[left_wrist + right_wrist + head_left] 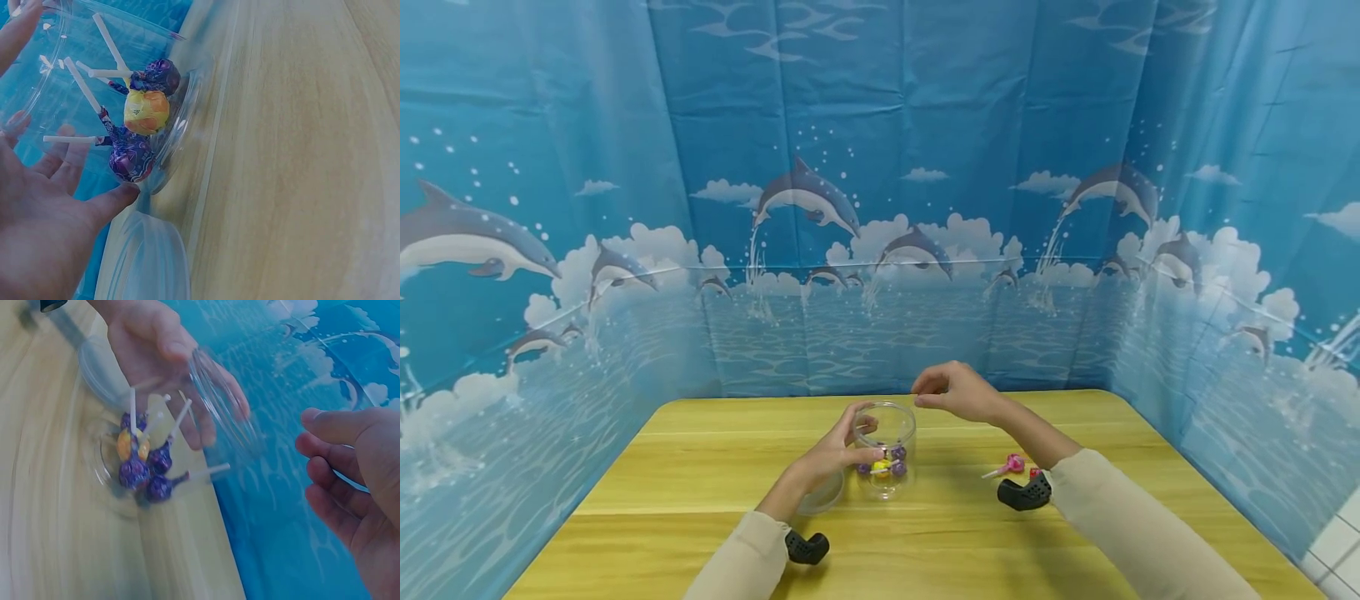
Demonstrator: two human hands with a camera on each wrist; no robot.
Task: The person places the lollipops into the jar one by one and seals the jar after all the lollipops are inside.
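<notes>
A clear round jar (902, 425) stands upright on the table, with purple-wrapped lollipops (159, 489) and a yellow-orange one (147, 112) at its bottom. My left hand (837, 448) holds the jar from its left side, the thumb in front and the other fingers behind the wall. Beyond the jar's rim, up and to the right, hovers my right hand (961, 392). Its fingers are loosely bent, and in the right wrist view nothing lies between them. A clear round lid (823, 496) rests on the table beside the jar, partly behind the left forearm.
On the right part of the table lies a pink lollipop (1015, 463), stick pointing left. Close to it, a small red thing (1035, 472) is mostly hidden by the right wrist's black mount (1024, 493). A dolphin-printed curtain (880, 333) surrounds the wooden table (700, 475).
</notes>
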